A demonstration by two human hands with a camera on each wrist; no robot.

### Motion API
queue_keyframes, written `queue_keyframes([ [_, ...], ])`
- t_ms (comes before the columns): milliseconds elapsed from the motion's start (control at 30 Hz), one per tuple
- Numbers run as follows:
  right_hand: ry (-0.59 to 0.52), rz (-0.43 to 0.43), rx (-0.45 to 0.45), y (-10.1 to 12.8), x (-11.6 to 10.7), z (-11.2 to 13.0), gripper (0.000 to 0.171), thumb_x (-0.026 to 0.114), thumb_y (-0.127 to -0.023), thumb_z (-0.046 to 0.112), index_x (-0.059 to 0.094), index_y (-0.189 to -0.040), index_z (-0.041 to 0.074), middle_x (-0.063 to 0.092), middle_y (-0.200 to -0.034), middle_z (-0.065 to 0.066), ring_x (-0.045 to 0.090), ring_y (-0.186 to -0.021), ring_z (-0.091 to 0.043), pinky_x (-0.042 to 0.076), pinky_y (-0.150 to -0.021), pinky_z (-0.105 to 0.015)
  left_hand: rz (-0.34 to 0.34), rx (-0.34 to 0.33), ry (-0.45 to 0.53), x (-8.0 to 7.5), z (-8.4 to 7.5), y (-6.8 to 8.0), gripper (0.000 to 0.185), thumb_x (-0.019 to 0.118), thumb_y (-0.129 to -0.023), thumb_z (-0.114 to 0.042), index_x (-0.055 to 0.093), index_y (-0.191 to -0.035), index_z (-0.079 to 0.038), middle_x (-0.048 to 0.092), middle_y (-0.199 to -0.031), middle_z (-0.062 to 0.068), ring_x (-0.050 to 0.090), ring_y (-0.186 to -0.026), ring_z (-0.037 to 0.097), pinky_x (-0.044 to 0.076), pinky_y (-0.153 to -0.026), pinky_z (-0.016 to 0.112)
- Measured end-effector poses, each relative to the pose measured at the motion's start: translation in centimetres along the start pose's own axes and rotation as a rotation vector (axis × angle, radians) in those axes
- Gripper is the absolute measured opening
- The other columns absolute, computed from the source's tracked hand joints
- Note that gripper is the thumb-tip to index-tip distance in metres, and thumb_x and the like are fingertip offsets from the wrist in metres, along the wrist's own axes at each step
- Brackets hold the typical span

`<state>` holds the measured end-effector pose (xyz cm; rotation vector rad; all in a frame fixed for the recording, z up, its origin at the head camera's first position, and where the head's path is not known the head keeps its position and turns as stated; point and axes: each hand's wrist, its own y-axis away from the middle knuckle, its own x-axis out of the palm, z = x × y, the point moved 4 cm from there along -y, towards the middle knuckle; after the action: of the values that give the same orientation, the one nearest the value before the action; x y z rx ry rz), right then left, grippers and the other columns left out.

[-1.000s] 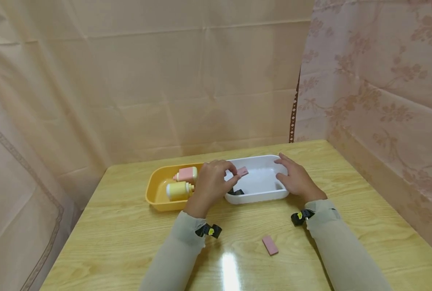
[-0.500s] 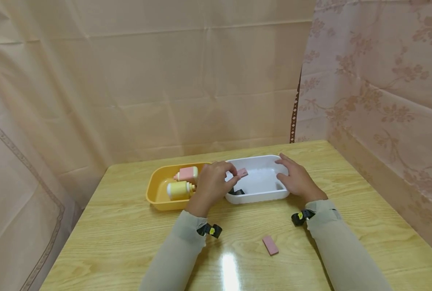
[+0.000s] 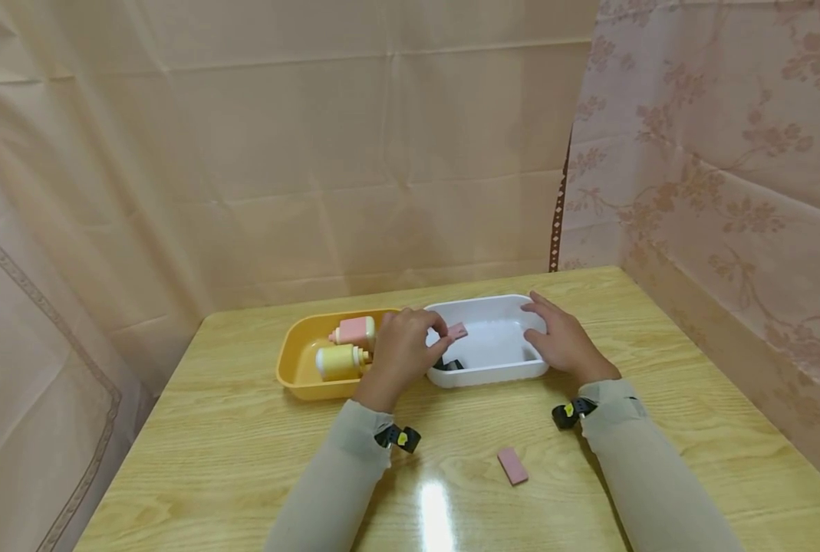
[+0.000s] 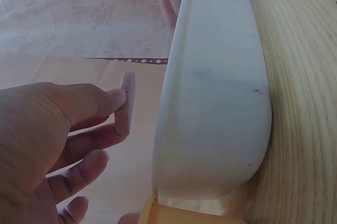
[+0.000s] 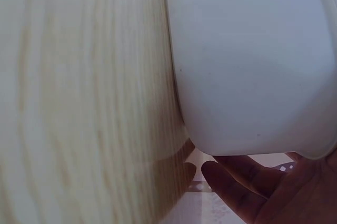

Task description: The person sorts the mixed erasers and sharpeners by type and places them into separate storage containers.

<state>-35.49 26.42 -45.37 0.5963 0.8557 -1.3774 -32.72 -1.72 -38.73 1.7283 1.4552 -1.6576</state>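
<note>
In the head view, my left hand [image 3: 406,349] pinches a flat pink rectangular piece [image 3: 458,331] between thumb and fingers, over the left end of a white tray [image 3: 499,373]. Small dark marks show on this pink piece [image 4: 126,89] in the left wrist view, where it is held beside the tray's rim. My right hand [image 3: 560,341] holds the tray's right end, its thumb over the rim; the right wrist view shows its fingers [image 5: 237,190] against the outer end wall. Small black pieces [image 3: 453,365] lie in the tray, partly behind my left hand.
A yellow tray [image 3: 292,376] stands left of the white one, holding a pink bottle [image 3: 354,331] and a yellow bottle [image 3: 340,360], both lying down. Another pink rectangular piece [image 3: 513,465] lies on the wooden table [image 3: 209,445] nearer me. Curtains [image 3: 278,153] hang behind the table.
The held pink piece has shifted very slightly left and down with its angle a little changed. Both hands and the trays stay nearly where they were.
</note>
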Motion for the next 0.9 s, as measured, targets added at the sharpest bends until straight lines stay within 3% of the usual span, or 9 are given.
queue_keyframes([
  [367, 0.003, 0.003, 0.003, -0.17, -0.05, 0.03, 0.052, 0.055, -0.102, 0.019, 0.047, -0.152, 0.006, 0.019, -0.173, -0.015, 0.020, -0.156, -0.045, 0.019, -0.122, -0.066, 0.010, -0.010, -0.003, 0.23, 0.10, -0.02, 0.016, 0.076, -0.093, -0.042, 0.077, -0.091, -0.026, 0.079, -0.097, -0.005, 0.058, -0.084, 0.015, 0.041, -0.088, 0.042],
  [900, -0.017, 0.003, 0.016, -0.06, 0.13, -0.25, 0.052, 0.055, -0.102, 0.021, 0.048, -0.152, 0.007, 0.018, -0.173, -0.012, 0.020, -0.156, -0.045, 0.020, -0.121, -0.067, -0.008, 0.018, -0.001, 0.45, 0.08, 0.18, 0.032, 0.072, -0.090, -0.058, 0.074, -0.083, -0.026, 0.075, -0.083, -0.008, 0.057, -0.079, 0.014, 0.036, -0.078, 0.040],
])
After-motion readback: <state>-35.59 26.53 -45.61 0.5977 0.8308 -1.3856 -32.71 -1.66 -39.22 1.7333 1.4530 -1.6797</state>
